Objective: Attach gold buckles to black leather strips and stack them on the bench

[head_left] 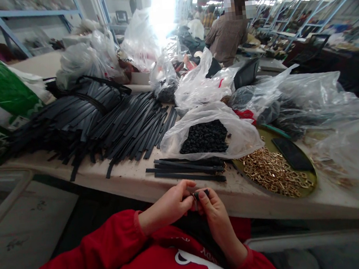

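Observation:
Close to my body, just off the table's front edge, both hands meet. My right hand (213,211) is closed around a short black strap end (201,194), thumb on top. My left hand (175,201) pinches at the same spot, where a small glint of metal shows; its exact shape is hidden by the fingers. Just beyond them lie several flat black straps (190,177) with gold pieces at their right ends. An open plastic bag (170,140) holds small black pieces (203,137). Right of it, a round tray (313,182) carries a heap of gold buckles (269,168).
A large pile of black straps (127,127) covers the table's left side. A green sack (5,93) stands far left. A black phone-like slab (292,153) rests on the tray. Clear plastic bags (315,86) crowd the back and right. Another person (228,35) is farther off.

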Action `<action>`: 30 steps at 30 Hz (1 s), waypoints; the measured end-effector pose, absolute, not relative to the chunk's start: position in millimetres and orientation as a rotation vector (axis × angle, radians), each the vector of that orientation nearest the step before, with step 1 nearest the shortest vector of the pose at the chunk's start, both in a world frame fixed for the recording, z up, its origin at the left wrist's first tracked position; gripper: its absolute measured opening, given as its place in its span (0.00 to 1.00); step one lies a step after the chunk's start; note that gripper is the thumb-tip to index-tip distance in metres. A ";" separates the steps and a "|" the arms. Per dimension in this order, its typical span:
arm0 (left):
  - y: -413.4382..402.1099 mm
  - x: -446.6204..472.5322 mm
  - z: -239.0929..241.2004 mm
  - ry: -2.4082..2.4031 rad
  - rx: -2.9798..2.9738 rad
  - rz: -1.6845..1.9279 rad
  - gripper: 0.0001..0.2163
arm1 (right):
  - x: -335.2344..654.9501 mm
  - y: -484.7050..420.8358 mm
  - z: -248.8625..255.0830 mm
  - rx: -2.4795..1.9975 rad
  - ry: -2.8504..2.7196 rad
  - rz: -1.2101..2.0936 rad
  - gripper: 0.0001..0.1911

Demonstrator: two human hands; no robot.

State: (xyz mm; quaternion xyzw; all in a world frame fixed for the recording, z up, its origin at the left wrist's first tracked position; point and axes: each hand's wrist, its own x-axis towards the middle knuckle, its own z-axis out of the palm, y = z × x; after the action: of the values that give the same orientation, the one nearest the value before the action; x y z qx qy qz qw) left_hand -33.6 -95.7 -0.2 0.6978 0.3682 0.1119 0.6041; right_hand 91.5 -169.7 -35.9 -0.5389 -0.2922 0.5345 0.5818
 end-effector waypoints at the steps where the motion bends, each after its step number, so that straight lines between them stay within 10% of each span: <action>1: -95.5 -34.2 1.2 0.877 1.628 0.243 0.16 | 92.1 -171.8 -34.6 -1.249 -0.672 1.238 0.18; 16: -95.6 -34.0 -3.8 1.028 2.000 0.164 0.13 | 102.7 -180.6 -41.6 -0.994 -0.405 1.649 0.15; 30: -92.1 -32.9 -13.5 0.739 1.495 0.124 0.17 | 110.3 -172.0 -50.6 -1.540 -0.854 1.139 0.12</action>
State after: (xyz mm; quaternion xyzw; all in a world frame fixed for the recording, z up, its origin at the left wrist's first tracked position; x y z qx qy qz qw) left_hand -32.9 -92.1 -13.5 0.6634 0.3279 0.0551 0.6703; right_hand 110.3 -172.0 -50.6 -0.6363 -0.3531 0.4708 0.4988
